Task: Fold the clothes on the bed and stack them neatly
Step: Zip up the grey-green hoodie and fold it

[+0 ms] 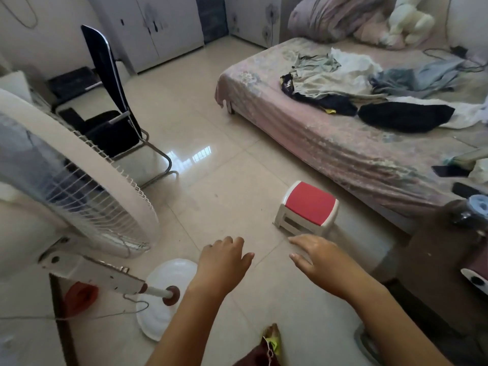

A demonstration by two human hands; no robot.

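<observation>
bed [330,143] — pink sheet | on it: loose clothes [343,83], black garment [404,116], phone [449,170]

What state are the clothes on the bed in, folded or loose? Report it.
Loose, not folded. The clothes lie crumpled and overlapping on the bed, with no stack. Both hands hover over the floor, holding nothing.

Ahead of our hands we see a broad stretch of bare glossy cream floor tile [216,165] running to the pink-sheeted bed [330,143]. A small white plastic stool with a red top [307,207] stands just beside the bed's near edge. On the left a white standing fan with a wire grille [87,186] crowds in, a black metal-framed chair [116,107] behind it
</observation>
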